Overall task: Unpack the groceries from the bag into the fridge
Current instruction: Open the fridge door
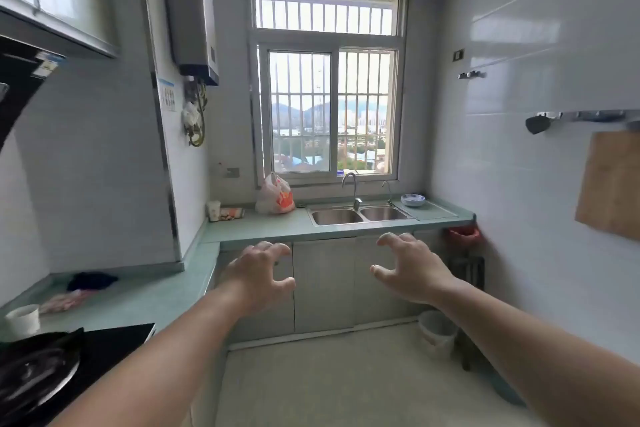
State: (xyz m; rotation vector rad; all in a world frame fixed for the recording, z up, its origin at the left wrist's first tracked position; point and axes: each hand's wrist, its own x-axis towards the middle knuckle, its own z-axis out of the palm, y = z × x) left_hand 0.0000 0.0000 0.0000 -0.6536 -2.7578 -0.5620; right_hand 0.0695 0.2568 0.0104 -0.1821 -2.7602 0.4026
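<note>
Nearest, at 7 o'clock: a black stove with a pan lid, a white cup just beyond it on the left surface.

Mid-field: both arms are reaching forward. Left hand at 6 o'clock, fingers spread and curled, holding nothing. Right hand at about 5 o'clock, likewise spread and curled, holding nothing. Both are hanging in the air in front of the cabinet doors, touching nothing.

Far: the plastic bag, white with orange print, is sitting upright on the back surface at 12 o'clock, just left of the double sink, under the window. It is well apart from both hands. A blue-patterned bowl is sitting right of the sink.

No fridge is showing in this view.

Judgement: the step in hand is the approach to the bag. To do it well: close in first, take the handles with one hand, support the bottom with the other, since the contents are hidden.
</note>
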